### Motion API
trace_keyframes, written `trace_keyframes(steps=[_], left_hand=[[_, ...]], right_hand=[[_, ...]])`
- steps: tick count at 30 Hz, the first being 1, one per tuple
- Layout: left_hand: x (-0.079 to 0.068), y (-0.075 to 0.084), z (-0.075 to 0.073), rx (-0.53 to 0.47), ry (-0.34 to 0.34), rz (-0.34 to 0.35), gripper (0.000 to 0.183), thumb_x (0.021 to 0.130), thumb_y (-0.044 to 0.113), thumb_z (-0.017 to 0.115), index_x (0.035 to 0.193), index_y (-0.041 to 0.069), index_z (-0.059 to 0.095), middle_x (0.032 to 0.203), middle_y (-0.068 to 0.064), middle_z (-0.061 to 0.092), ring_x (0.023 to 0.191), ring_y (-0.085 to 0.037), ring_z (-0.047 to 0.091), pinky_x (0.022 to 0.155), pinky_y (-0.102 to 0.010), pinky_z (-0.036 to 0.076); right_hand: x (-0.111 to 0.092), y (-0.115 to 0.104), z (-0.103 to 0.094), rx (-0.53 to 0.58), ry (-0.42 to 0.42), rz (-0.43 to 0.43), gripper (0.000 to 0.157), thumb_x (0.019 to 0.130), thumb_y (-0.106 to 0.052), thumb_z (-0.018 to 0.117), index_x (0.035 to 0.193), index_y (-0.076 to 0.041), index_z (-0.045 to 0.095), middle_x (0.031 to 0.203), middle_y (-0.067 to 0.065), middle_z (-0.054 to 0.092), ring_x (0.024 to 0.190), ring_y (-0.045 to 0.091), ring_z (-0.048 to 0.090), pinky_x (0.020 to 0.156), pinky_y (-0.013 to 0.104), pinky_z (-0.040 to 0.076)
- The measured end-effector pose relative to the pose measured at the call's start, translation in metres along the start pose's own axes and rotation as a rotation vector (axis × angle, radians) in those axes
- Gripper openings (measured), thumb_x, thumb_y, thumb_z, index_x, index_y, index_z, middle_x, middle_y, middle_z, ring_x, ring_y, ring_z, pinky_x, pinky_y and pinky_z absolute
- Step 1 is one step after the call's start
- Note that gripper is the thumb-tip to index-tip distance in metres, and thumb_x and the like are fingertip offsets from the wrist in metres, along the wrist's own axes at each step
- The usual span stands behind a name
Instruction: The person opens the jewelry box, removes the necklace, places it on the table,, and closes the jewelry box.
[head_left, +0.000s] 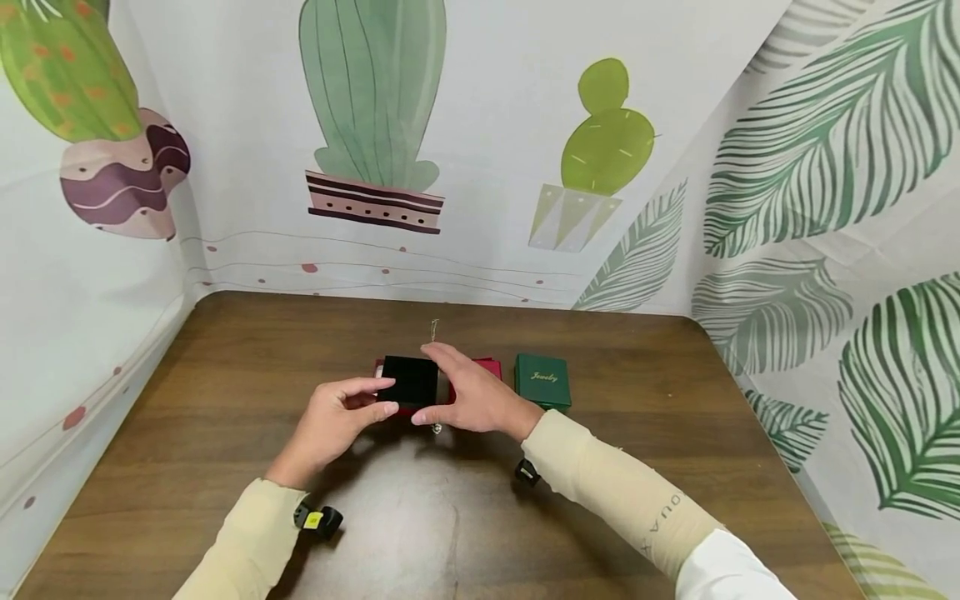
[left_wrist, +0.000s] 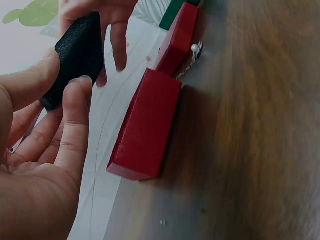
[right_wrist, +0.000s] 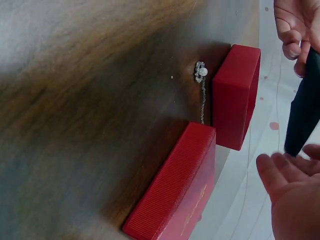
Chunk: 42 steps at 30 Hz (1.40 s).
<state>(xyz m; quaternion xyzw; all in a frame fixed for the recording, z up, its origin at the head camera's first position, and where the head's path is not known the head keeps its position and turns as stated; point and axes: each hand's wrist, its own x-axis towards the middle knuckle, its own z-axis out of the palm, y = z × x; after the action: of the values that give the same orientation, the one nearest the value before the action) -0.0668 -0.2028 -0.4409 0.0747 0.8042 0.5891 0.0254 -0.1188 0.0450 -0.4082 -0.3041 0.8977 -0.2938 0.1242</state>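
The left hand (head_left: 330, 422) pinches a black pad (head_left: 408, 381) between thumb and fingers; the right hand (head_left: 482, 397) — thumb and fingers apart — is at the pad's other side, though I cannot tell whether it touches; beneath the grip is an open red box (left_wrist: 150, 130); right of that, a red lid (right_wrist: 172, 182); a necklace (right_wrist: 201, 73) chain runs between them — pendant on the near side; farther right sits a green box (head_left: 542, 381).
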Motion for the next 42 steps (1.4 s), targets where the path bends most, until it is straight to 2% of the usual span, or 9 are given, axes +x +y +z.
trace_keyframes(steps=[4, 9, 13, 16, 21, 26, 29, 35, 42], left_hand=[[0.0, 0.001, 0.001, -0.004, -0.003, 0.002, 0.039, 0.089, 0.019, 0.084, 0.125, 0.008, 0.076, 0.107, -0.015, 0.077, 0.082, -0.007, 0.069, 0.073, -0.023, 0.057], [0.003, -0.001, -0.004, -0.005, -0.012, 0.03, 0.043, 0.09, 0.018, 0.083, 0.131, 0.007, 0.072, 0.117, -0.017, 0.074, 0.094, -0.006, 0.07, 0.084, -0.018, 0.058], [0.006, -0.003, -0.012, -0.031, -0.013, 0.042, 0.055, 0.09, 0.015, 0.082, 0.14, 0.004, 0.062, 0.128, -0.022, 0.07, 0.107, -0.021, 0.073, 0.091, -0.016, 0.056], [0.009, -0.007, -0.019, 0.005, -0.02, 0.039, 0.063, 0.09, 0.017, 0.083, 0.146, 0.003, 0.056, 0.139, -0.023, 0.065, 0.121, -0.035, 0.068, 0.102, -0.029, 0.057], [0.016, -0.015, -0.028, 0.125, -0.086, 0.004, 0.084, 0.088, 0.027, 0.086, 0.156, 0.005, 0.043, 0.16, -0.02, 0.047, 0.14, -0.047, 0.053, 0.114, -0.058, 0.047], [0.028, -0.021, -0.028, 0.231, -0.203, -0.03, 0.105, 0.084, 0.032, 0.089, 0.164, 0.006, 0.027, 0.172, -0.02, 0.025, 0.147, -0.052, 0.042, 0.116, -0.06, 0.044], [0.034, -0.024, -0.025, 0.268, -0.25, -0.047, 0.111, 0.083, 0.031, 0.089, 0.166, 0.005, 0.021, 0.173, -0.02, 0.019, 0.149, -0.053, 0.038, 0.118, -0.061, 0.04], [0.042, -0.029, -0.022, 0.32, -0.258, -0.055, 0.11, 0.083, 0.031, 0.089, 0.165, 0.005, 0.022, 0.171, -0.022, 0.025, 0.149, -0.052, 0.038, 0.118, -0.062, 0.04], [0.045, -0.032, -0.021, 0.289, -0.228, -0.015, 0.108, 0.079, 0.027, 0.092, 0.163, 0.003, 0.027, 0.163, -0.022, 0.042, 0.149, -0.046, 0.042, 0.12, -0.062, 0.037]], right_hand=[[0.001, 0.002, 0.002, -0.01, 0.011, -0.037, 0.09, 0.089, -0.052, 0.079, 0.16, -0.015, 0.038, 0.165, 0.004, 0.04, 0.149, 0.025, 0.046, 0.12, 0.05, 0.044], [0.002, 0.004, 0.001, -0.033, 0.045, -0.078, 0.08, 0.09, -0.045, 0.08, 0.155, -0.013, 0.046, 0.161, 0.005, 0.045, 0.144, 0.026, 0.051, 0.117, 0.049, 0.047], [0.004, 0.007, 0.001, -0.045, 0.054, -0.076, 0.076, 0.091, -0.042, 0.08, 0.153, -0.014, 0.049, 0.161, 0.005, 0.045, 0.143, 0.025, 0.052, 0.117, 0.047, 0.047], [0.005, 0.009, 0.001, -0.055, 0.049, -0.066, 0.075, 0.091, -0.043, 0.08, 0.153, -0.014, 0.049, 0.161, 0.004, 0.045, 0.143, 0.025, 0.052, 0.117, 0.047, 0.047], [0.007, 0.012, 0.002, -0.073, 0.035, -0.05, 0.074, 0.092, -0.044, 0.078, 0.153, -0.014, 0.05, 0.161, 0.003, 0.045, 0.145, 0.023, 0.051, 0.117, 0.046, 0.047], [0.01, 0.014, 0.004, -0.117, 0.033, -0.043, 0.072, 0.093, -0.045, 0.077, 0.153, -0.014, 0.051, 0.161, 0.003, 0.046, 0.145, 0.023, 0.051, 0.117, 0.045, 0.048], [0.013, 0.014, 0.006, -0.145, 0.023, -0.043, 0.071, 0.094, -0.046, 0.076, 0.153, -0.014, 0.051, 0.16, 0.004, 0.046, 0.144, 0.024, 0.052, 0.117, 0.045, 0.048], [0.02, 0.011, 0.008, -0.179, 0.011, -0.068, 0.07, 0.094, -0.046, 0.076, 0.151, -0.013, 0.053, 0.159, 0.007, 0.048, 0.143, 0.025, 0.053, 0.116, 0.044, 0.048], [0.026, 0.009, 0.012, -0.223, -0.018, -0.072, 0.069, 0.094, -0.047, 0.076, 0.151, -0.015, 0.054, 0.161, 0.007, 0.046, 0.144, 0.025, 0.052, 0.116, 0.043, 0.049]])
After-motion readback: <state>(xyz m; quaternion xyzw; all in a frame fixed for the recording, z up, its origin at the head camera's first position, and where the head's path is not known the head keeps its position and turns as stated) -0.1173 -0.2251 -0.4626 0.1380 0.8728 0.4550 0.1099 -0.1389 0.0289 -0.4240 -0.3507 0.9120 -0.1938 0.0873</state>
